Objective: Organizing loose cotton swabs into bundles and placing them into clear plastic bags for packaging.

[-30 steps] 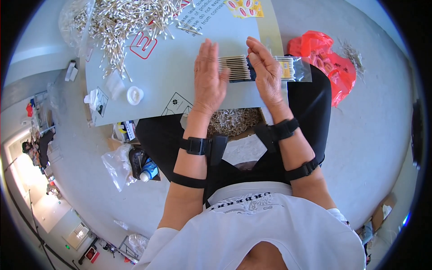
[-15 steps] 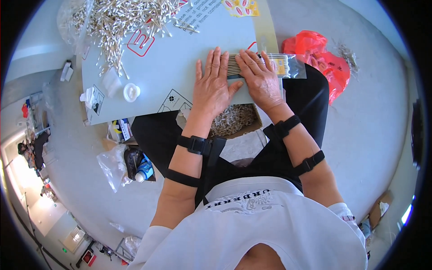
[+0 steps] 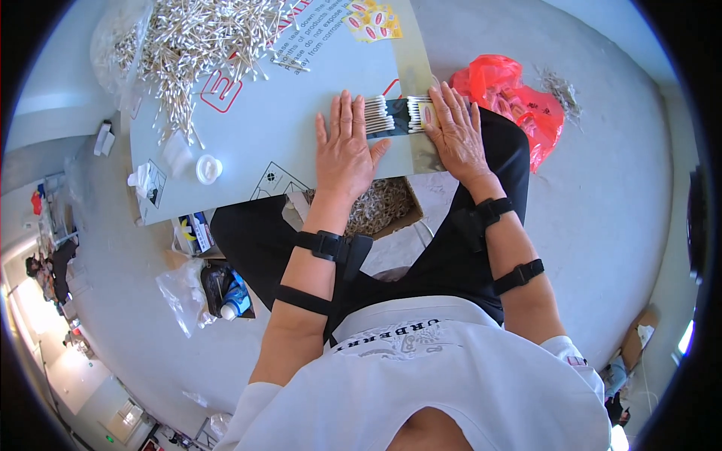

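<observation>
My left hand (image 3: pixel 344 150) lies flat on the table board, fingers stretched. Beside its fingers is a flat row of cotton swabs (image 3: pixel 378 115), side by side with their white tips to the right. A dark strip (image 3: pixel 398 117) separates this row from a second group of swabs (image 3: pixel 414 114), which lies with a yellow printed card (image 3: pixel 426 114). My right hand (image 3: pixel 459 139) rests palm down over the right part of that second group, fingers extended. The clear bag around it is mostly hidden under this hand.
A large heap of loose swabs (image 3: pixel 203 52) covers the board's far left. Several yellow cards (image 3: pixel 374 22) lie at the far edge. A small white tub (image 3: pixel 209 170) stands near left. A red plastic bag (image 3: pixel 519 105) is beyond the right edge; a box of swabs (image 3: pixel 382 207) sits below.
My right hand has moved right with the bagged group, and a dark gap now shows between the two groups of swabs. My left hand stays flat beside its row.
</observation>
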A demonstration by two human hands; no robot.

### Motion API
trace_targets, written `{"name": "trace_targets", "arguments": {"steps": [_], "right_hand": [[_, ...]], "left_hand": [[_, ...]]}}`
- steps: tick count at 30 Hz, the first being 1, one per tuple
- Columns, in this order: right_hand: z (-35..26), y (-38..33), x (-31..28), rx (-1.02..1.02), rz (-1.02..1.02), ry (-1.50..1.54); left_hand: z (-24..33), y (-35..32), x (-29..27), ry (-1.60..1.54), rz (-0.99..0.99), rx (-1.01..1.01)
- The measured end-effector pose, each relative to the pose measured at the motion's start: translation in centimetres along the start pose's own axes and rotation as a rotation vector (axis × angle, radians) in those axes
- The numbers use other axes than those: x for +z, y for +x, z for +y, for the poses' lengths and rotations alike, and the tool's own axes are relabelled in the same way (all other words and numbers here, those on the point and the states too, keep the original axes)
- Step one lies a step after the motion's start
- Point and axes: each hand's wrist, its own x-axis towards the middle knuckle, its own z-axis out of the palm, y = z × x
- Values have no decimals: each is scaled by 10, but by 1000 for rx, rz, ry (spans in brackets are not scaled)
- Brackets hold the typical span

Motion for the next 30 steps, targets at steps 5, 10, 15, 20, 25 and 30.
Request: {"name": "trace_targets", "arguments": {"steps": [5,10,15,20,25,30], "right_hand": [[-6,-1,2,68,-50,82],[-5,-2,2,78,-55,96],[-5,0,0,63,-65,70],[6,3,-3,144,153,194],[22,18,-5,754,110,1252],[15,25,20,753,160,1392]], "left_hand": [[14,2,4,-19,-13,-22],[36,8,10,-60,-13,7],[54,14,15,-118,15,57],[53,19,16,-158,-12,46],[51,26,21,-736,345,-89],[69,40,33,-900,376,-81]]}}
